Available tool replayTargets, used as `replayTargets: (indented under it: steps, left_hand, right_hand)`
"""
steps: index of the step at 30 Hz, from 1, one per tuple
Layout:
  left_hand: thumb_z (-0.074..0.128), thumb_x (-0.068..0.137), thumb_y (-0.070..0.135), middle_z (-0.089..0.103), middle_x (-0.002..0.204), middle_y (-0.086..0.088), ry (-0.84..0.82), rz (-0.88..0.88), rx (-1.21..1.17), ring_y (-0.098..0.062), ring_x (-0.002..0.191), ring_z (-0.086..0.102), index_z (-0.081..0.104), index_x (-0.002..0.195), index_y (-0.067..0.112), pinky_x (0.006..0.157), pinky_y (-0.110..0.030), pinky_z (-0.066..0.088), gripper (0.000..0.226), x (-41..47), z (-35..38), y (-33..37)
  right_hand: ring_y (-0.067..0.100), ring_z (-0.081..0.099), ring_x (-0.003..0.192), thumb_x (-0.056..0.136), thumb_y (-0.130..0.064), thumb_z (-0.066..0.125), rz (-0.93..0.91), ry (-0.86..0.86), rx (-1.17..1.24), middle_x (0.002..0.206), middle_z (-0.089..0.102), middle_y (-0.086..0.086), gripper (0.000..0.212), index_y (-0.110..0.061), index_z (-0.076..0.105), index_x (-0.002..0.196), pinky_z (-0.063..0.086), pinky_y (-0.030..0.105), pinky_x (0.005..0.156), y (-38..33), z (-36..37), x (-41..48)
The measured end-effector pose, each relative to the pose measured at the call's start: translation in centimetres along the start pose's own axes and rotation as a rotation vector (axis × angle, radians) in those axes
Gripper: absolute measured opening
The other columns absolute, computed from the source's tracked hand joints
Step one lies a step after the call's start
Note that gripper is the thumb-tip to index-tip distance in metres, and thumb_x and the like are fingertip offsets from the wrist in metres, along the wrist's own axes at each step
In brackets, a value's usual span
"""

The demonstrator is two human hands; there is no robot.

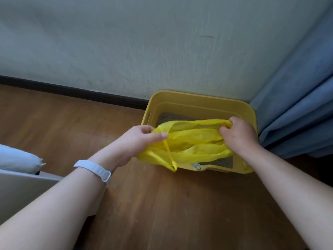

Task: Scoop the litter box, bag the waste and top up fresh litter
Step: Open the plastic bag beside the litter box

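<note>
Holding a thin yellow bag [194, 141] stretched btwn both hands, just above the yellow litter box [198, 100]. L hand [142, 139]: fingers curled, pinching the bag's left edge. R hand [237, 134]: fingers closed round a bunched bit of the bag's right edge, knuckles up. Bag mouth is partly pulled open and the film is see-through. One loop handle [170, 156] hangs off the near-left side, down past the box's front rim. Box sits on the wood floor [162, 204], back against the wall [162, 42], right side close to a blue curtain [297, 105]. Grey-brown litter [167, 117] shows inside at the far-left & near-right corners; the rest is hidden by the bag. Small grey piece w/ a hole [197, 166] pokes out at the front rim, can't tell what it is. White band [93, 169] on L wrist. Far left: white cushion-like thing [16, 159] by a grey surface [21, 192], well apart from the box.
</note>
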State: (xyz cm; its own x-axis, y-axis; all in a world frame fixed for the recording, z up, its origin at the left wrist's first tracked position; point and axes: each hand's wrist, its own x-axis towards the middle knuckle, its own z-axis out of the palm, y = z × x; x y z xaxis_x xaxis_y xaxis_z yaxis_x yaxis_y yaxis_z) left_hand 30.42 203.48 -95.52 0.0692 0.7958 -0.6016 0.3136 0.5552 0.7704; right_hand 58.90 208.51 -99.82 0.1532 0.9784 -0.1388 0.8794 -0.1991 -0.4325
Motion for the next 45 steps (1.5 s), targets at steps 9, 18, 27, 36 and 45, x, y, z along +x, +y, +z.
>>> replayTargets:
  steps: [9,18,27,36,45]
  left_hand:
    - [0.054,0.090,0.023,0.070,0.093,-0.018,0.235,-0.076,0.142,-0.028,0.081,0.065,0.070,0.097,0.012,0.075,-0.038,0.052,0.021,1.9,0.7,-1.9]
    - [0.079,0.070,0.057,0.056,0.121,0.003,0.332,-0.113,0.145,-0.022,0.107,0.058,0.036,0.140,0.022,0.087,-0.038,0.052,0.089,3.6,4.9,-0.4]
    - [0.065,0.080,0.045,0.062,0.097,0.000,0.423,-0.169,0.534,-0.021,0.085,0.061,0.052,0.109,0.019,0.075,-0.042,0.056,0.042,7.7,8.1,-1.9]
    - [0.047,0.091,-0.005,0.070,0.085,-0.015,0.353,-0.288,-0.543,-0.028,0.074,0.069,0.062,0.107,0.007,0.071,-0.043,0.059,0.025,7.4,9.1,2.0]
    - [0.066,0.063,0.014,0.074,0.094,-0.013,0.195,-0.087,-0.119,-0.032,0.085,0.071,0.070,0.102,0.011,0.074,-0.042,0.059,0.040,4.1,6.9,6.9]
  right_hand:
    - [0.025,0.036,0.053,0.086,-0.026,0.056,-0.066,-0.034,0.062,0.058,0.040,0.005,0.028,-0.014,0.039,0.067,0.024,0.034,0.050,0.3,-0.3,-0.5]
    - [0.034,0.049,0.063,0.084,-0.029,0.055,-0.200,-0.075,0.185,0.064,0.055,0.012,0.023,-0.010,0.048,0.073,0.035,0.038,0.052,-1.6,-0.7,-1.4]
    - [0.015,0.041,0.060,0.088,-0.026,0.061,-0.303,-0.219,0.445,0.062,0.047,-0.002,0.027,-0.012,0.049,0.068,0.037,0.038,0.058,-0.9,-2.2,-1.7]
    - [0.018,0.031,0.054,0.087,-0.025,0.056,-0.225,-0.134,0.455,0.055,0.038,-0.001,0.031,-0.013,0.037,0.065,0.025,0.036,0.050,2.4,-3.2,0.5]
    - [0.017,0.048,0.059,0.086,-0.047,0.062,-0.210,-0.219,0.529,0.062,0.051,-0.003,0.034,-0.016,0.050,0.078,0.033,0.035,0.057,2.9,-3.0,1.7]
